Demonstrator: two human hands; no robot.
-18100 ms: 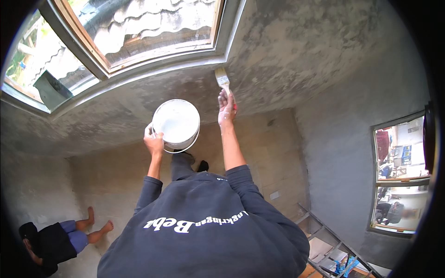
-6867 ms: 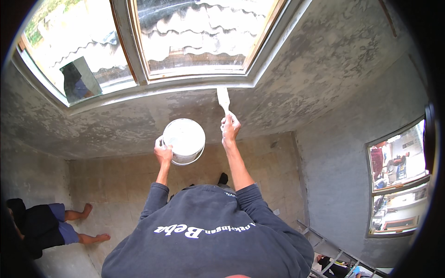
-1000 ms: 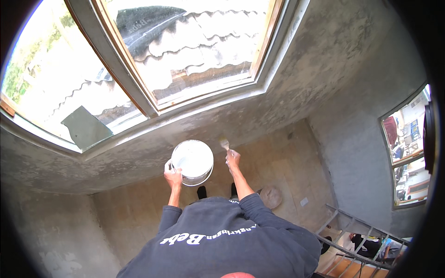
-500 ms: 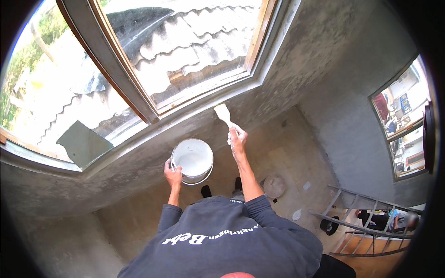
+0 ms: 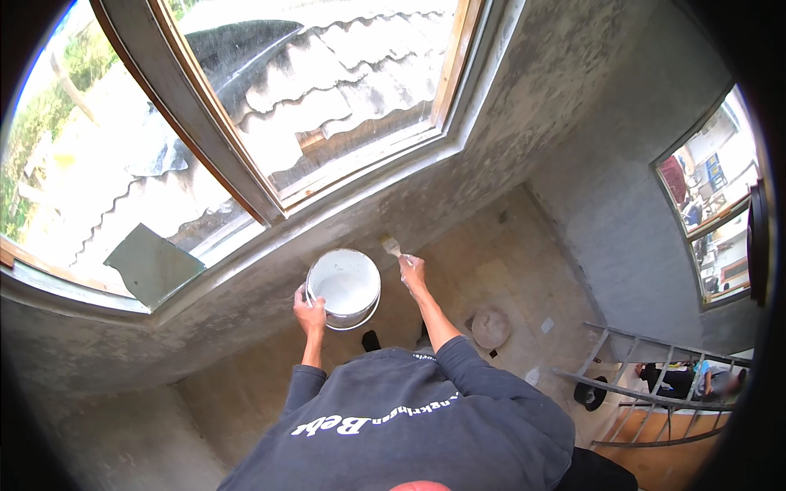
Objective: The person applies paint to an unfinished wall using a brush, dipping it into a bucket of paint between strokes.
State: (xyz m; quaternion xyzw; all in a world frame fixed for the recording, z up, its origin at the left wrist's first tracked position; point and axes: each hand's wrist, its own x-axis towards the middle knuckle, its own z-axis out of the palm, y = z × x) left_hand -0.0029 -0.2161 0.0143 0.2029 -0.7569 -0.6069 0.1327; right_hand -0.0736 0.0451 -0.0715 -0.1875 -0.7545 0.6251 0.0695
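Note:
My left hand (image 5: 309, 313) grips the near-left rim of a white bucket (image 5: 348, 315), its thumb over the edge. White paint or a similar liquid (image 5: 348, 286) shows inside. To the right of it, my right hand (image 5: 413, 272) is closed round the handle of a paintbrush (image 5: 394, 246). The brush's pale bristles point away from me, at the grey mottled wall (image 5: 434, 196) below the window; whether they touch it I cannot tell.
A window (image 5: 274, 196) with wooden frames overlooks a corrugated roof. A greenish angular panel (image 5: 154, 266) leans on its sill. On the floor stands a round greyish object (image 5: 490, 327). At right are a metal ladder (image 5: 647, 376), a dark round container (image 5: 589, 394) and another person (image 5: 696, 380).
My right hand has brought the brush lower and nearer to me, from just under the sill down the wall. The bucket stays in my left hand, nearly in place.

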